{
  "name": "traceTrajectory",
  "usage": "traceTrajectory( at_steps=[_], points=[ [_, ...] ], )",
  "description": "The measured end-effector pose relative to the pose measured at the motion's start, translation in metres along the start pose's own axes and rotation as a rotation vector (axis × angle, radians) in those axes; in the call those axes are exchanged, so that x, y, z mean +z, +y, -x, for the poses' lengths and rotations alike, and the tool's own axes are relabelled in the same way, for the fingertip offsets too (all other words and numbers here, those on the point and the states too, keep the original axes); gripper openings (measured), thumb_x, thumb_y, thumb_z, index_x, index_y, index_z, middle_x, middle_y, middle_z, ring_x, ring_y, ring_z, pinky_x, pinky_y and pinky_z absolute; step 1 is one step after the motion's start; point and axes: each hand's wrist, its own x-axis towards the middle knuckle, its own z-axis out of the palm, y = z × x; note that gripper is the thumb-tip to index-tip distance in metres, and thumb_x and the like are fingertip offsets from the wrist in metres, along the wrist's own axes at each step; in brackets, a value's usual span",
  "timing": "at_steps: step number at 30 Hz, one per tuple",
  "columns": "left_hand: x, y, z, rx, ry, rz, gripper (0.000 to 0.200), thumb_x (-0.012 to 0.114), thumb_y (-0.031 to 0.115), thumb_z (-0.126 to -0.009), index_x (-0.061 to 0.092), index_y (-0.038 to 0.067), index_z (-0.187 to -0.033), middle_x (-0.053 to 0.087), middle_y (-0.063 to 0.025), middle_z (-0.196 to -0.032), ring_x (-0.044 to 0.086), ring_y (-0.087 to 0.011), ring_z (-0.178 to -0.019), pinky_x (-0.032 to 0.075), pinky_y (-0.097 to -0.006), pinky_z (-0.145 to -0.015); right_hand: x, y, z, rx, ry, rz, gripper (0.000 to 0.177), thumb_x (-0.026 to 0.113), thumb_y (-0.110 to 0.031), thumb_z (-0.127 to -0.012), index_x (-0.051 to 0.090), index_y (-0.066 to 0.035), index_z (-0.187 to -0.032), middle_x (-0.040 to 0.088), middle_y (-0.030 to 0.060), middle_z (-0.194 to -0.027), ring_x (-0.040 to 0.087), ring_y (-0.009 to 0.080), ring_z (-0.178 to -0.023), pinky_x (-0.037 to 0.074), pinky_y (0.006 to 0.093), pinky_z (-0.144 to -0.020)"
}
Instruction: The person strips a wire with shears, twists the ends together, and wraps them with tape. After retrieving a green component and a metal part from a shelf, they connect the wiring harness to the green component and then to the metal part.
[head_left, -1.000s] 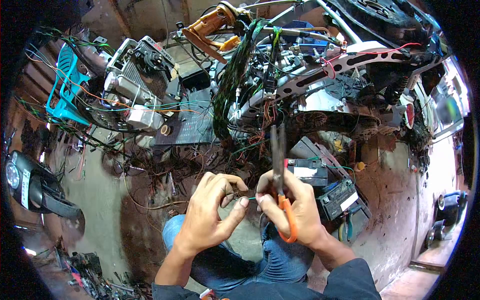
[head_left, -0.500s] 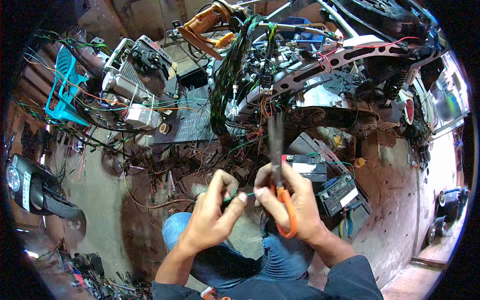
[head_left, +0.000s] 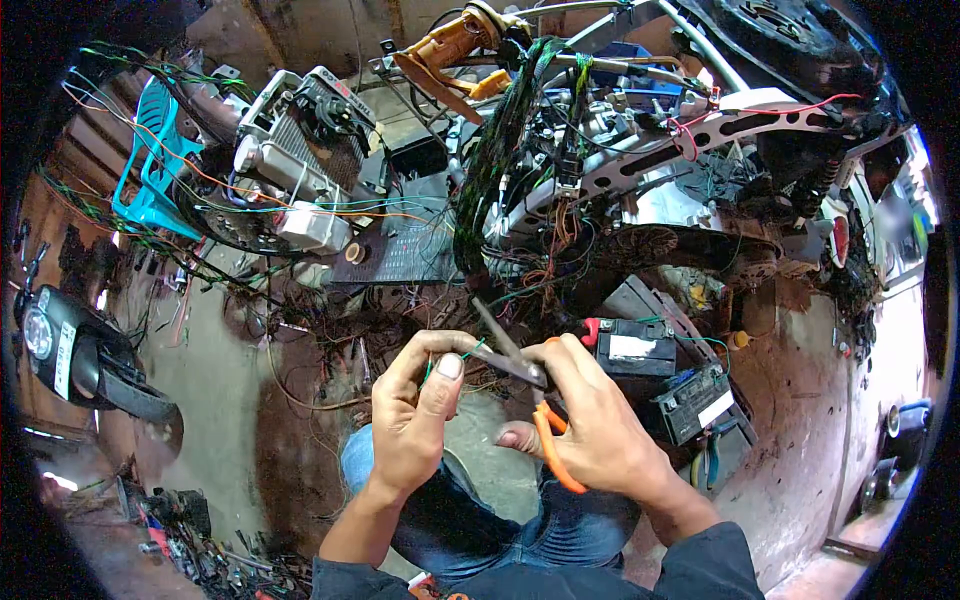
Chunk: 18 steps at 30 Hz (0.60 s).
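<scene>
My left hand (head_left: 408, 430) is closed in a pinch on a thin green wire (head_left: 468, 350), its end showing above the thumb and forefinger. My right hand (head_left: 605, 435) grips scissors with orange handles (head_left: 553, 450), the thumb apart from the fingers. The dark blades are spread and point left and up. The lower blade reaches to the wire just above my left fingertips. Both hands are over my knees in blue jeans (head_left: 520, 550).
Ahead stands a stripped motorbike frame (head_left: 755, 97) with a thick wiring bundle (head_left: 490, 170) hanging down. Two batteries (head_left: 637, 345) and pliers (head_left: 707, 462) lie at the right. A radiator (head_left: 320, 130) and turquoise plastic part (head_left: 155, 165) are at the left, with loose wires on the floor.
The scissors have swung from upright to pointing left, and their blades have opened toward the green wire. My right thumb has moved away from the wire. The view has shifted slightly.
</scene>
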Motion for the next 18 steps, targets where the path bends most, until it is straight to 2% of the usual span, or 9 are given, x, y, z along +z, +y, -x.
traceTrajectory(
  at_steps=[3, 4, 8, 10, 13, 17, 18],
  points=[
    [0.002, 0.002, 0.004, -0.059, -0.011, 0.018, 0.021, 0.060, 0.015, -0.105, 0.065, -0.001, -0.118, 0.054, 0.0023, -0.086, 0.047, -0.0031, -0.076, 0.039, -0.0202, -0.068, 0.000, -0.006, 0.000, 0.038, -0.038, 0.014, 0.069, 0.089, -0.039, -0.079, 0.057, 0.002, -0.125, 0.057, 0.0192, -0.107, 0.062, 0.0393, -0.096, 0.051, 0.0449, -0.083],
    [0.001, 0.001, 0.004, -0.059, 0.000, 0.029, 0.020, 0.065, 0.016, -0.102, 0.064, 0.000, -0.113, 0.055, 0.0013, -0.090, 0.049, -0.0047, -0.083, 0.041, -0.0206, -0.074, 0.000, -0.009, 0.000, 0.058, -0.049, 0.010, 0.068, 0.090, -0.038, -0.078, 0.059, 0.001, -0.124, 0.057, 0.0182, -0.106, 0.062, 0.0382, -0.095, 0.051, 0.0439, -0.083],
    [-0.005, -0.009, 0.004, -0.004, -0.038, 0.026, 0.021, 0.070, 0.019, -0.099, 0.059, 0.001, -0.102, 0.056, 0.0009, -0.091, 0.049, -0.0048, -0.084, 0.041, -0.0206, -0.075, 0.003, -0.005, 0.002, 0.026, 0.001, 0.064, 0.064, 0.092, -0.037, -0.076, 0.063, -0.001, -0.121, 0.058, 0.0162, -0.102, 0.064, 0.0344, -0.089, 0.053, 0.0415, -0.078],
    [-0.003, -0.009, 0.004, 0.019, -0.037, 0.071, 0.021, 0.070, 0.018, -0.098, 0.060, 0.001, -0.103, 0.057, 0.0015, -0.090, 0.049, -0.0046, -0.084, 0.041, -0.0205, -0.076, 0.002, -0.007, 0.001, 0.014, 0.014, 0.055, 0.060, 0.092, -0.033, -0.076, 0.064, -0.001, -0.120, 0.060, 0.0157, -0.100, 0.065, 0.0334, -0.087, 0.053, 0.0403, -0.076],
    [0.001, -0.005, 0.005, 0.023, -0.041, 0.138, 0.019, 0.070, 0.017, -0.098, 0.061, 0.001, -0.104, 0.058, 0.0021, -0.091, 0.049, -0.0041, -0.083, 0.042, -0.0203, -0.076, 0.002, -0.001, 0.002, -0.040, -0.019, 0.017, 0.057, 0.085, -0.031, -0.083, 0.060, -0.004, -0.126, 0.057, 0.0181, -0.101, 0.064, 0.0396, -0.085, 0.053, 0.0468, -0.072],
    [0.004, -0.008, 0.007, -0.032, -0.048, 0.222, 0.018, 0.070, 0.016, -0.097, 0.063, 0.001, -0.105, 0.060, 0.0023, -0.094, 0.049, -0.0037, -0.084, 0.042, -0.0204, -0.077, 0.003, -0.001, 0.003, -0.007, -0.041, 0.006, 0.055, 0.084, -0.030, -0.085, 0.059, -0.004, -0.126, 0.057, 0.0185, -0.101, 0.064, 0.0410, -0.085, 0.053, 0.0477, -0.069],
    [0.006, -0.007, 0.007, -0.019, -0.024, 0.223, 0.017, 0.070, 0.017, -0.097, 0.064, 0.002, -0.103, 0.059, 0.0038, -0.090, 0.047, -0.0019, -0.079, 0.039, -0.0189, -0.070, 0.003, -0.001, 0.003, -0.008, -0.041, 0.023, 0.054, 0.084, -0.029, -0.085, 0.058, -0.004, -0.127, 0.057, 0.0187, -0.101, 0.064, 0.0415, -0.086, 0.053, 0.0481, -0.069]
  ],
)
